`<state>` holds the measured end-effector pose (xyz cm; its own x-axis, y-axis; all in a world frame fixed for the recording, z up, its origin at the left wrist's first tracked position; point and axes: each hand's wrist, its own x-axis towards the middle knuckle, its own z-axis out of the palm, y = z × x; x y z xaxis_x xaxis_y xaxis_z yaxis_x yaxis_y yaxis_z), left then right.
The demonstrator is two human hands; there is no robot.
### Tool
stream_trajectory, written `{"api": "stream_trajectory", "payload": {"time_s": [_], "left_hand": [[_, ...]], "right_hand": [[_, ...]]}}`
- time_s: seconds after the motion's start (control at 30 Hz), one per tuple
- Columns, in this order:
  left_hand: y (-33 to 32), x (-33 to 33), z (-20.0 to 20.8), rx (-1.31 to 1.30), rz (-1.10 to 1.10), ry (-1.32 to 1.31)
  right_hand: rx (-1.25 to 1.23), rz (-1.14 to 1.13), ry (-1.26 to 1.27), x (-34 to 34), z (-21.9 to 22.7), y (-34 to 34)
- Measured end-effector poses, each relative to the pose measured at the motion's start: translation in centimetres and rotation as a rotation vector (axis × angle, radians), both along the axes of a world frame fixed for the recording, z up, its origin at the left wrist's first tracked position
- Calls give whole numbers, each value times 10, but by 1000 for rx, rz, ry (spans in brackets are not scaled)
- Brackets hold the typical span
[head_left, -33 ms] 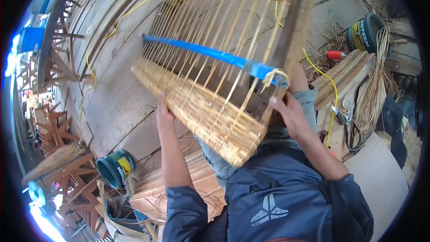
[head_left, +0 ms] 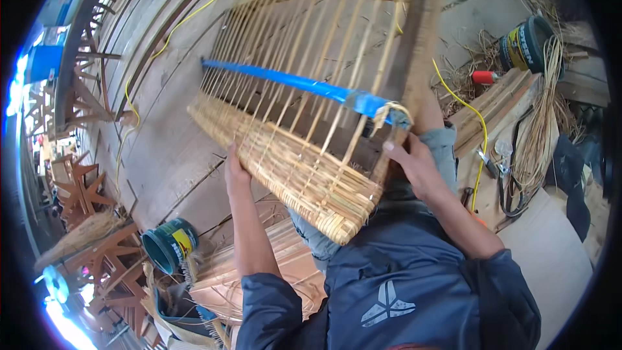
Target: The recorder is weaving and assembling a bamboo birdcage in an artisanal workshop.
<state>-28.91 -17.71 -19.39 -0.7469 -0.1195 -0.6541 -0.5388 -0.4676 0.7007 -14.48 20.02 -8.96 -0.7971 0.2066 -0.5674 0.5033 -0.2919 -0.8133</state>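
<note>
A wooden frame with rattan-like weaving (head_left: 295, 167) tilts above my lap. Its near end is densely woven, and long thin strands run from there to the far side. Crossing these strands is a blue strip (head_left: 285, 79), with a knot of pale cane (head_left: 391, 111) at its right end. My left hand (head_left: 237, 170) grips the woven near-left edge, its fingers partly hidden beneath. On the frame's right side, close to the knot, my right hand (head_left: 416, 167) is closed with the thumb on top. Slight motion blur softens the weaving.
Green buckets stand at the right (head_left: 526, 44) and lower left (head_left: 170, 246). Loose cane strands (head_left: 543, 116), a red cylinder (head_left: 484, 77), pliers-like tools (head_left: 512, 188) and wooden boards (head_left: 489, 107) lie at right. Yellow cord (head_left: 131, 107) crosses the plank floor; wooden star-shaped pieces (head_left: 74, 181) stand left.
The frame has shifted slightly left and tilted a little, with both hands still holding it. My right hand has moved slightly left along with it.
</note>
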Motion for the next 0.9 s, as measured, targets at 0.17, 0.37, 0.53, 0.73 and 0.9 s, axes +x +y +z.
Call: {"api": "stream_trajectory", "payload": {"time_s": [0.17,0.37,0.53,0.73,0.9], "left_hand": [[-34,30,23,-74,110,13],[17,57,45,-466,355,-95],[52,106,40,-501,462,-51],[57,130,52,-392,209,-165],[46,124,71,-842,-321,-359]], "right_hand": [[-124,81,-139,-24,-42,7],[-406,14,-336,-79,-126,18],[-460,7,-411,-90,-175,29],[490,275,-310,-106,-221,59],[960,274,97,-117,-144,42]]}}
